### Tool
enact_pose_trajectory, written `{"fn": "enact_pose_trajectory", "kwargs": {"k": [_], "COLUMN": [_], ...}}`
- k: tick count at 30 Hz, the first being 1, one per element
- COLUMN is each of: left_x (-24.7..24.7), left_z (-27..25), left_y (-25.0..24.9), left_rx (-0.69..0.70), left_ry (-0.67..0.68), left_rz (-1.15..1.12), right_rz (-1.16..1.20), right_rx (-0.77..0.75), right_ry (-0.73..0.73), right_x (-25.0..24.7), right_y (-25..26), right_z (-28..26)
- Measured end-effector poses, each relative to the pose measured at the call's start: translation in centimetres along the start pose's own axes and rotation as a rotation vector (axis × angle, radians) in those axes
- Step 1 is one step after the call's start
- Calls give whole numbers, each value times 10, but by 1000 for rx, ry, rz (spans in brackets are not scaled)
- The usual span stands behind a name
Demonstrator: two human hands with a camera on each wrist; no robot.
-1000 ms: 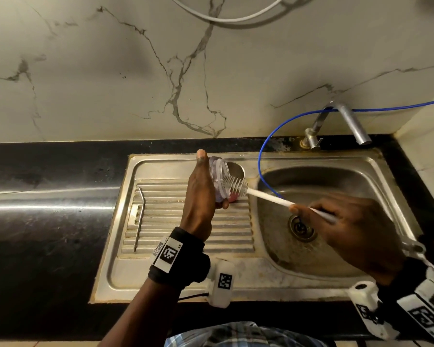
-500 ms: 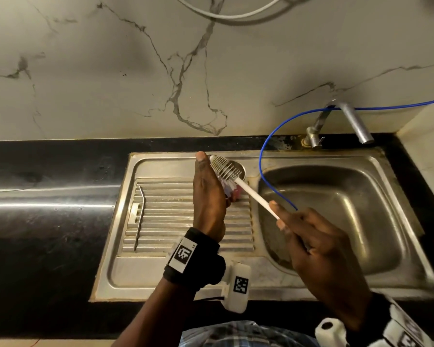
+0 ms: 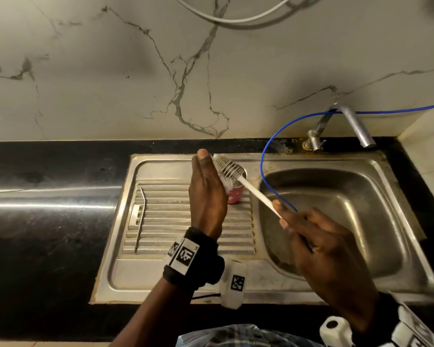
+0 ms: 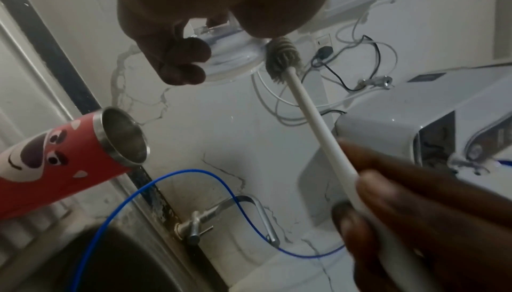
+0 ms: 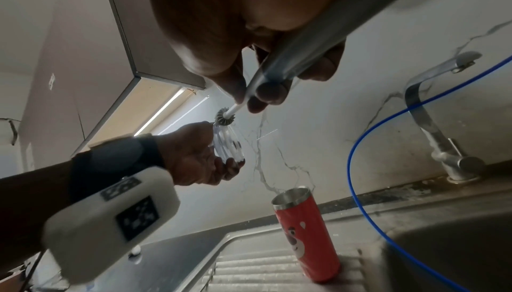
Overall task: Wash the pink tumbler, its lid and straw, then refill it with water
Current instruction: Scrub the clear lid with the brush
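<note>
My left hand [image 3: 206, 194] holds the clear lid [image 4: 230, 60] upright on its edge above the drainboard, thumb on top and fingers curled under. In the head view the hand hides most of the lid. My right hand [image 3: 316, 251] grips the white handle of a bottle brush [image 3: 256, 194]. The bristle head [image 3: 228, 167] touches the lid's top rim [image 5: 228, 143]. The pink tumbler [image 3: 234, 195], with a bear face on it [image 5: 304, 237], stands open and upright on the drainboard behind my left hand. A bent metal straw [image 3: 140, 219] lies on the drainboard's left side.
The steel sink basin [image 3: 348, 209] is on the right, with the tap [image 3: 356, 126] behind it. A blue hose [image 3: 263, 166] loops from the wall down into the basin. Black counter [image 3: 48, 221] stretches to the left. A white appliance [image 4: 415, 121] hangs on the wall above.
My right hand has moved left and nearer, out from over the drain. The brush head has gone from the lid's face up to its top rim. My left hand has turned slightly.
</note>
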State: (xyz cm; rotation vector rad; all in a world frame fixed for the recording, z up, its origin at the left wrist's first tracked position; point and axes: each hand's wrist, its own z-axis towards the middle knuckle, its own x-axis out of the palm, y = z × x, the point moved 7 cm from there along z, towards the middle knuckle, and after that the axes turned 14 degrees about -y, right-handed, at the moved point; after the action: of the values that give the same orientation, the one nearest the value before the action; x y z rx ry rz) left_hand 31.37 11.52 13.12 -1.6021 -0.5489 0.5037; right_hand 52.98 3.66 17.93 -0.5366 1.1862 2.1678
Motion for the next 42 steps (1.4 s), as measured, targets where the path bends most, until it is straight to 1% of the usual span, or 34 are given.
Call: {"fn": "enact_pose_trajectory", "kwargs": {"k": [3, 6, 10, 13, 17, 19, 21, 26, 28, 32, 34, 39, 42], "left_x": [3, -1, -10, -9, -4, -3, -4, -13, -12, -6, -4, -6, -3], "left_z": [-4, 2, 13, 11, -1, -8, -9, 3, 2, -6, -9, -1, -6], "left_y": [-2, -5, -4, -2, -7, -8, -11, -11, -11, -16, -17, -16, -20], "left_rx": [44, 62, -28, -100, -103, -116, -160, -185, -206, -172, -158, -189, -172], "left_ry": [0, 8, -2, 54, 134, 158, 152, 89, 91, 135, 155, 129, 156], "left_rz": [62, 105, 8, -14, -12, -46, -82, -36, -54, -78, -76, -80, -69], "right_rz": [-32, -11, -1, -36, -45, -58, -31, 33, 29, -45, -47, 18, -28], "right_rx": [-19, -26, -41, -27, -24, -21, -23, -102, -108, -74, -76, -131, -88], "right_ry": [-39, -26, 34, 1, -35, -41, -22, 54, 67, -3, -1, 35, -2], "right_x": [1, -1, -3, -7, -5, -4, -5, -13, -13, -17, -18, -20, -20], "right_y": [1, 0, 0, -6, -12, -18, -20, -14, -13, -23, -27, -20, -28], "right_z": [9, 7, 0, 8, 21, 27, 28, 21, 20, 32, 36, 27, 35]}}
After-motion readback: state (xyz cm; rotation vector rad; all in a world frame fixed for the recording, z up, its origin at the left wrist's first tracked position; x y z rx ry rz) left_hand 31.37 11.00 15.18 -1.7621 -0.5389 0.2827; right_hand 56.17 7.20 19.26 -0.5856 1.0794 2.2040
